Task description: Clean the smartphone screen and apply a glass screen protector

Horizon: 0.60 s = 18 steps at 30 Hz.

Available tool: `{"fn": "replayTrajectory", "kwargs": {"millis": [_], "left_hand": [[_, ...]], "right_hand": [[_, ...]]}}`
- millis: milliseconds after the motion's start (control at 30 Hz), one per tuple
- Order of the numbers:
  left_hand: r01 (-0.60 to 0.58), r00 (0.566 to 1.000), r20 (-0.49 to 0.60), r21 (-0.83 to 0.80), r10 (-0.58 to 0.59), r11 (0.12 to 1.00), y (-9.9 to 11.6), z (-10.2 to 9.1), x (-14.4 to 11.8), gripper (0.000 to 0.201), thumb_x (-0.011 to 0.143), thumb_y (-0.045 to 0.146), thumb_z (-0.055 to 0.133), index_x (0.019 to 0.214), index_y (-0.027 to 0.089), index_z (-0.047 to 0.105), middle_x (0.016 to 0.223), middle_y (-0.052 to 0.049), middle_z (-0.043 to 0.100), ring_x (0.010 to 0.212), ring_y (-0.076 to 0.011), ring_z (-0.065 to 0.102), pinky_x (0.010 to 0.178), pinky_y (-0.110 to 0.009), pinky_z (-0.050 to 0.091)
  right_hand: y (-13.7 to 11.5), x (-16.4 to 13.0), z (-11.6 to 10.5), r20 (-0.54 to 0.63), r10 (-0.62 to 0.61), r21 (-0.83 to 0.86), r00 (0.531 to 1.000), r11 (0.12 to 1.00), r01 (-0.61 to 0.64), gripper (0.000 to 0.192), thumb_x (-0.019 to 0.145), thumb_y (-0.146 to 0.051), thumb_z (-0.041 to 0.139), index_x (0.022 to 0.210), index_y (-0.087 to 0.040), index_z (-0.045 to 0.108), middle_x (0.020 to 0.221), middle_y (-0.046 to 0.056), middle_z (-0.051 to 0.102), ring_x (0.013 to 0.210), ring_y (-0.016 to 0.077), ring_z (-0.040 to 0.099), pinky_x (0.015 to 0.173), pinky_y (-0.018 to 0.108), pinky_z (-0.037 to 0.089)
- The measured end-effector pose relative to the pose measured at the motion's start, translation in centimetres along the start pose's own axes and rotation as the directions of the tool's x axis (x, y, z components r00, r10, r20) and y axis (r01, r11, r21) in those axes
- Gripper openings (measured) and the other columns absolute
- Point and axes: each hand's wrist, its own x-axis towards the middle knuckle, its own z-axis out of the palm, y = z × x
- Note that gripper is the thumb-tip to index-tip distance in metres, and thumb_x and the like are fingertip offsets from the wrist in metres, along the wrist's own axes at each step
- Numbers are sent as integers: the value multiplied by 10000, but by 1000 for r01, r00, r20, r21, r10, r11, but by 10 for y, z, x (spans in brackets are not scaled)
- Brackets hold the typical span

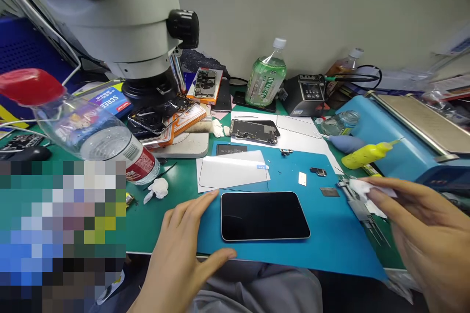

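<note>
Microscope point(110, 14) at rear left; red-capped clear bottle point(91, 129) lying tilted; green drink bottle point(266, 76) upright by the wall; soldering station point(306, 94); opened phone chassis point(254, 130) on white sheet; yellow squeeze bottle point(365, 155); crumpled tissue point(157, 189).

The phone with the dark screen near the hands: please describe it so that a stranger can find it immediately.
Find the blue mat at the front edge of the green bench. The phone lies flat on it, screen up, between the left hand and the right hand, which holds a white wipe. Unlike the opened phone behind it, it is closed, black and blank.
</note>
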Motion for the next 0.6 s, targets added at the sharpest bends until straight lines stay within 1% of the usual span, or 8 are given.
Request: {"fn": "replayTrajectory", "kwargs": {"millis": [67, 133, 167, 233, 300, 333, 433, 600], "left_hand": [[-6, 1000, 10, -25, 7, 1000, -1, -2, -1, 881, 901, 360, 819, 1609, 454, 302, 1549, -46, 587, 1331, -372, 558, 1059, -531, 463], [-23, 1000, 18, -36, 24, 999, -2, -3, -1, 864, 910, 366, 807, 1610, 439, 306, 1560, -54, 578, 1347, -376, 553, 1071, -539, 451], [-30, 999, 19, -38, 30, 999, -2, -3, -1, 835, 924, 369, 789, 1606, 435, 312, 1559, -55, 580, 1353, -375, 550, 1074, -543, 446], [-40, 999, 12, -43, 41, 998, -2, -3, -2, 748, 970, 375, 727, 1599, 428, 325, 1554, -58, 585, 1359, -366, 549, 1079, -547, 438], [-47, 999, -3, -60, 47, 997, -3, -2, -2, 644, 1022, 390, 645, 1590, 426, 344, 1555, -58, 588, 1364, -356, 549, 1077, -545, 437], [-49, 999, -11, -70, 48, 996, -4, -2, -3, 604, 1042, 398, 609, 1588, 423, 352, 1558, -59, 588, 1367, -353, 548, 1077, -546, 437], [-45, 999, -31, -99, 43, 994, -4, -1, -3, 539, 1069, 416, 549, 1582, 408, 384, 1556, -66, 594, 1368, -354, 548, 1075, -555, 441], [9, 1000, -27, -167, -14, 986, -1, -1, -4, 502, 1082, 473, 507, 1574, 417, 425, 1535, -68, 601, 1370, -355, 536, 1085, -588, 451]], "right_hand": [[-12, 4, 10, 70, 56, 126, 996, 990, -65, 375, 624, -555, 961, 958, -439, 834, 1129, 39, 780, 1151, 362, 715, 1239, 574, 478], [-12, 14, 16, 136, 86, 218, 987, 969, -115, 434, 557, -543, 997, 932, -394, 836, 1069, 24, 780, 1065, 300, 719, 1230, 489, 486], [-10, 19, 17, 157, 94, 245, 983, 961, -131, 456, 540, -538, 1007, 931, -379, 835, 1050, 14, 776, 1032, 266, 715, 1185, 428, 526], [-5, 29, 18, 187, 102, 279, 977, 948, -153, 469, 537, -523, 1015, 933, -348, 834, 1016, 4, 766, 975, 210, 704, 1011, 291, 609], [-4, 35, 18, 214, 105, 313, 971, 934, -170, 479, 539, -498, 1024, 942, -319, 836, 990, 2, 756, 935, 173, 692, 855, 191, 616], [-4, 36, 18, 224, 105, 326, 969, 929, -176, 483, 541, -487, 1027, 948, -308, 837, 982, 3, 751, 926, 162, 689, 817, 166, 607], [-11, 36, 18, 249, 105, 344, 963, 919, -190, 502, 538, -478, 1032, 964, -297, 839, 984, 10, 744, 928, 163, 694, 799, 159, 604], [-21, 40, 19, 269, 81, 323, 960, 931, -169, 507, 538, -491, 1023, 968, -290, 843, 1006, 31, 744, 958, 203, 701, 818, 234, 623]]}}
